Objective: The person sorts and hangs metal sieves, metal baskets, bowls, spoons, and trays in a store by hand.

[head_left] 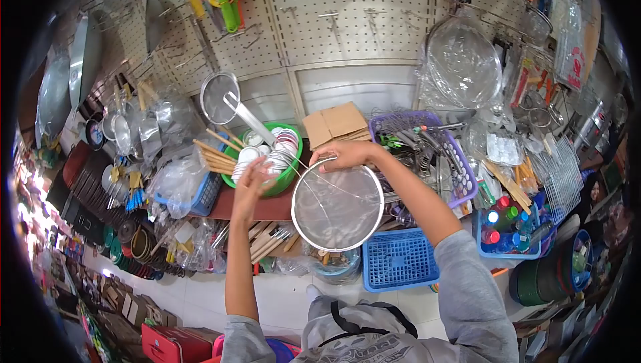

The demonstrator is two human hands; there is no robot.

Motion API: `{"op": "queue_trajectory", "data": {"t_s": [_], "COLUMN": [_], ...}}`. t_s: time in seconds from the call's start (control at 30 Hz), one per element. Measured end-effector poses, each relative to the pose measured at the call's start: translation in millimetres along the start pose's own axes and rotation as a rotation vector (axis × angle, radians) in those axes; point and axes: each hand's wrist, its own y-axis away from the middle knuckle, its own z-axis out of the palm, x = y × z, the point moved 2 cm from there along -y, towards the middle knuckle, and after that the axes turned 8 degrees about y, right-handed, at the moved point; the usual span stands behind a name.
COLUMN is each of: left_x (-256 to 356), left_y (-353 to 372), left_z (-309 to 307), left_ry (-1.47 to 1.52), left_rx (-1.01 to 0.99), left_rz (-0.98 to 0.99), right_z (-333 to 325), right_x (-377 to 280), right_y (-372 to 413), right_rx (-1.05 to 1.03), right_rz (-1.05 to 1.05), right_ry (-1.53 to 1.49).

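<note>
A round fine-mesh strainer (338,208) with a pale rim hangs in front of me. My right hand (342,156) grips its top edge, fingers closed over the rim. A thin wire or string (325,181) runs across the mesh; where its far end goes I cannot make out. To the left, my left hand (252,181) is raised with its fingers apart, in front of a green basket (291,179) of white, round-ended items. I see nothing in that hand, though it is slightly blurred. A metal strainer (220,98) hangs from the pegboard beyond it.
Folded cardboard (336,123) lies behind the strainer. A purple basket (467,175) of metal utensils is on the right, with a blue basket (400,261) below it. Colourful bottles fill another blue basket (511,254). Wrapped strainers (464,59) hang on the pegboard (354,39).
</note>
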Motion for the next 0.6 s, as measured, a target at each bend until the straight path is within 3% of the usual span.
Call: {"op": "queue_trajectory", "data": {"t_s": [0.17, 0.33, 0.43, 0.6], "left_x": [-23, -23, -26, -32], "left_y": [37, 72, 84, 101], "left_z": [-6, -17, -37, -66], "left_ry": [-0.333, -0.238, -0.257, -0.26], "left_rx": [0.015, 0.022, 0.105, 0.265], "left_rz": [-0.241, -0.19, -0.149, -0.101], "right_z": [43, 92, 118, 142], "right_x": [8, 5, 9, -11], "right_y": [-36, -56, -71, -83], "right_rx": [0.155, 0.31, 0.303, 0.271], "right_rz": [0.001, -0.044, 0.03, 0.088], "right_ry": [-0.216, -0.355, -0.509, -0.516]}}
